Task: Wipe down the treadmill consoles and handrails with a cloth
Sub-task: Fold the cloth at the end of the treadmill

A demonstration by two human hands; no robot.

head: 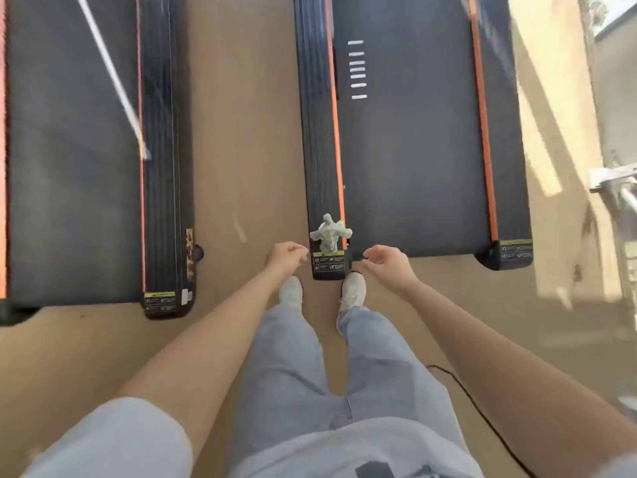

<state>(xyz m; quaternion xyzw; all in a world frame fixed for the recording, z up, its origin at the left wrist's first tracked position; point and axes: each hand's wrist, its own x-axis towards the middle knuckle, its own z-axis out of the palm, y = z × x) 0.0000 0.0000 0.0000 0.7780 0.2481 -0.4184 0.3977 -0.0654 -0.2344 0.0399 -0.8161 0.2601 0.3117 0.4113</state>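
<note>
A crumpled pale grey-green cloth [330,235] lies on the left side rail of the right treadmill [413,139], near its rear end. My left hand [287,258] hangs just left of the cloth with its fingers loosely curled and holds nothing. My right hand [387,263] hovers just right of the cloth over the rear edge of the belt, fingers loosely curled and empty. Neither hand touches the cloth. No console or handrail is in view.
A second treadmill [86,160] lies to the left, with a strip of tan floor [241,132] between the two. My feet in white shoes [352,293] stand at the right treadmill's rear corner. A black cable [475,405] runs over the floor at the right. White metal frame parts [613,188] stand at the far right.
</note>
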